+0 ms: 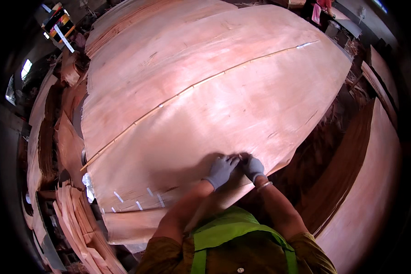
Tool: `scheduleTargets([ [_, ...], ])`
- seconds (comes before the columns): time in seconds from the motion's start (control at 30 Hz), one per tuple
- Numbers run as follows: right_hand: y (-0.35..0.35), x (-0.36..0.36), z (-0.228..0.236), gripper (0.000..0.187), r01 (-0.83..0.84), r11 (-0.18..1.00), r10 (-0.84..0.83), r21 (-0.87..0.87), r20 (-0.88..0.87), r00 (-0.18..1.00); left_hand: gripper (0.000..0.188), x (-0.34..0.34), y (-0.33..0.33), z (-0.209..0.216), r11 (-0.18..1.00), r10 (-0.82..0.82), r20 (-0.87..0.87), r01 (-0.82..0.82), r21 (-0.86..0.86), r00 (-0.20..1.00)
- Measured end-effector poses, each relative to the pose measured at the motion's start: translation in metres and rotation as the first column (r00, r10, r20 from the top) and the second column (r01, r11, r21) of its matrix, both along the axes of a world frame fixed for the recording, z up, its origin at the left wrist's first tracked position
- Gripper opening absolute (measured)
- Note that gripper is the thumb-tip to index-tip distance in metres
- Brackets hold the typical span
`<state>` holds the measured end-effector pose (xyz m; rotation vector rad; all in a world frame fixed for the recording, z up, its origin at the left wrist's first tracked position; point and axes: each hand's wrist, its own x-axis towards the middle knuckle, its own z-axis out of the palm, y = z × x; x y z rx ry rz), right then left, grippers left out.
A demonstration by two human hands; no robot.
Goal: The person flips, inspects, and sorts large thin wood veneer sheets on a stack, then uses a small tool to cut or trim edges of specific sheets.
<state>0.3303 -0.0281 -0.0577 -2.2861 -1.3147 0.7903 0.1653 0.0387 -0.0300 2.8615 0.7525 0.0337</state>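
Observation:
A broad, pale reddish wood veneer sheet (255,105) spreads out before me. Both my hands wear grey gloves and are close together over its near part. My left hand (221,171) has its fingers bent and drawn together, their tips almost meeting the other hand. Curled with its fingertips turned inward, my right hand (252,167) is beside it, close to the sheet's near right edge. Whatever is pinched between the fingertips is too small and shadowed to name. Several short whitish tape strips (118,197) stick to the sheet at the near left.
A long thin bamboo stick (187,89) lies diagonally across the veneer. Stacked veneer (358,182) stands to the right, with torn veneer pieces (80,228) at the near left. Crumpled white plastic (88,187) hangs by the left edge. Another person (323,8) is at the far right.

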Motion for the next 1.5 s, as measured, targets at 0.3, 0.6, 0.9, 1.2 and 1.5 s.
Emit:
scheduleTargets([
  [0.3,-0.148,0.079,-0.003,0.020,0.486,0.872,-0.444,0.061,-0.323,0.836,0.044,-0.163,0.254,-0.034,0.577,0.516,0.252,-0.550,0.604,0.818],
  [0.6,-0.181,0.123,-0.045,0.018,0.799,0.601,-0.668,0.016,-0.539,0.513,0.044,-0.202,0.316,0.001,0.617,0.786,-0.303,-0.671,0.410,0.538],
  [0.9,-0.103,0.225,-0.059,0.027,0.876,0.477,-0.733,-0.065,-0.579,0.356,0.031,-0.168,0.227,0.056,0.869,0.456,0.040,-0.455,0.194,0.889],
  [1.2,-0.022,0.279,-0.087,0.056,0.810,0.502,-0.328,-0.302,-0.934,-0.144,0.054,-0.113,-0.083,0.057,0.431,0.584,-0.508,-0.772,-0.467,0.633],
  [1.5,0.002,0.403,-0.132,0.068,0.822,0.554,0.125,-0.129,-0.964,-0.236,0.052,0.023,-0.131,0.052,0.305,0.774,-0.417,-0.857,-0.416,0.477],
])
